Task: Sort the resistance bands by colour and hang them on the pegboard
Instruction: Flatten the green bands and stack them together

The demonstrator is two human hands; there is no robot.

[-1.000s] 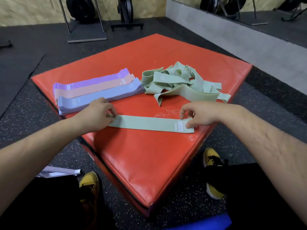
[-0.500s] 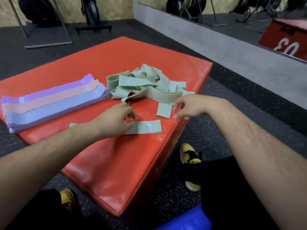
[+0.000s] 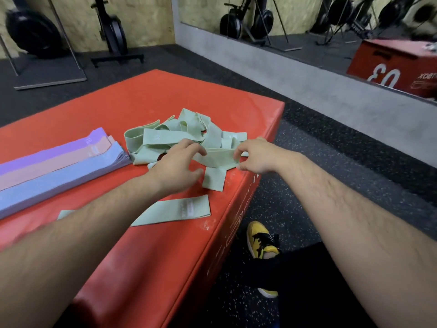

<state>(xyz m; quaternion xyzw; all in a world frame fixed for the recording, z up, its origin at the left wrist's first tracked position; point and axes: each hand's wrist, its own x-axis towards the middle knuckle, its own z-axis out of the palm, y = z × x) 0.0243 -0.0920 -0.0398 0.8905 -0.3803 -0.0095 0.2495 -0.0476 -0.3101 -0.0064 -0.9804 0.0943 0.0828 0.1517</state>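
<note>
The right hand point(image 3: 254, 157) pinches one end of a green band point(image 3: 217, 159) at the near right side of the tangled green pile point(image 3: 165, 136). The left hand point(image 3: 176, 165), fingers spread, reaches over the same band just in front of the pile. The band is probably threaded under others, so a sharp pull may drag the pile off the red surface point(image 3: 142, 98), whose edge runs just right of the pile. It may also shove loops into the sorted stacks point(image 3: 59, 176) left of the pile. The forearm could skew the flat green band point(image 3: 175, 210) nearer than the pile.
</note>
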